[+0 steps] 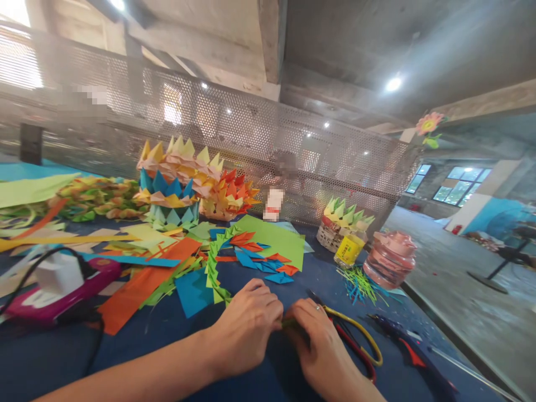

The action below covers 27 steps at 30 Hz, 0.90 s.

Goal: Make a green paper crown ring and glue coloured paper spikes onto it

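Note:
In front of me at the table's near side, my left hand is closed, its fingertips pinched and turned toward my right hand. My right hand, with a ring on one finger, is also closed and meets it. A sliver of a small green paper piece shows between the fingertips; the rest is hidden by my fingers. Just beyond my left hand curves a chain of folded green paper. Folded blue and orange paper pieces lie on a green sheet. Scissors with yellow and red handles rest beside my right hand.
A glue gun and a pink bottle are at right, near a yellow-labelled jar and paper trimmings. Folded-paper rings stand at the back. A magenta power strip and loose paper strips cover the left. Behind runs a mesh screen.

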### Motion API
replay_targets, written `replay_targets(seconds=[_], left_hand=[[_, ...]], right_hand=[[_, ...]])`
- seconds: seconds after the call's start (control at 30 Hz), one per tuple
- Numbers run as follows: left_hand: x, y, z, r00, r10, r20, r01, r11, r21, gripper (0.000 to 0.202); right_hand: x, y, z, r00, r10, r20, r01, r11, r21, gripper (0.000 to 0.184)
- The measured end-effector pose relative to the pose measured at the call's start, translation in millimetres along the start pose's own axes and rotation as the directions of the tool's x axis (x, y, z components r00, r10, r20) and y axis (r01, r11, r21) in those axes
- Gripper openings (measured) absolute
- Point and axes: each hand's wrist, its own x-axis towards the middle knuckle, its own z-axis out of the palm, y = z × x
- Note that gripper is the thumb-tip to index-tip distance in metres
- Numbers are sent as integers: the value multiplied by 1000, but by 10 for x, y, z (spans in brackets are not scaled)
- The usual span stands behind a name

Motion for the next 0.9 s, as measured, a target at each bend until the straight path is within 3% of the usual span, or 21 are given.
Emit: replay_targets(seconds=[0.3, 0.47, 0.73, 0.9], left_hand=[[3, -18, -6, 1000, 6, -30, -6, 1000, -5, 17], [-6, -3, -11, 998, -46, -46, 45, 999, -31, 17], [10, -32, -22, 995, -27, 94, 25, 999, 24, 11], [23, -22, -15, 991, -33, 128, 27, 998, 48, 9]], right_hand=[[27, 51, 21, 998, -42, -44, 41, 999, -5, 18], [5, 45, 21, 998, -51, -48, 50, 998, -28, 19], [4, 50, 21, 998, -52, -20, 51, 998, -39, 17], [6, 40, 22, 996, -85, -13, 85, 996, -12, 15]])
